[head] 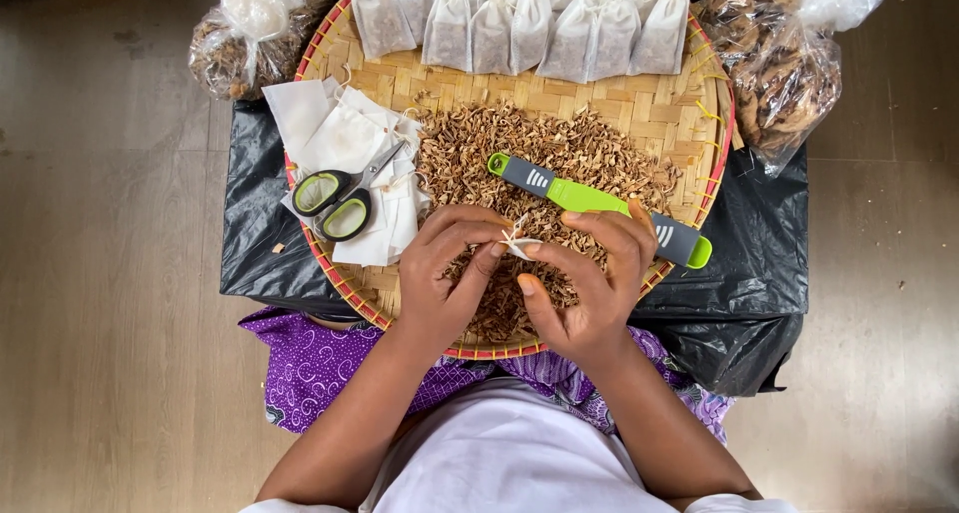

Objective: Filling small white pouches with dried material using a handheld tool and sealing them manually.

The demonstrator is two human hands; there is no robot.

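Observation:
My left hand and my right hand meet over a heap of dried brown herb pieces on a round woven tray. Both pinch a small white drawstring pouch by its strings, fingertips touching. A green and grey measuring spoon lies across the heap just beyond my right hand. Green-handled scissors rest on a stack of empty white pouches to the left of my left hand.
A row of several filled white pouches lines the tray's far edge. Clear plastic bags of dried material sit at the far left and far right. The tray sits on black plastic sheeting over a wooden floor.

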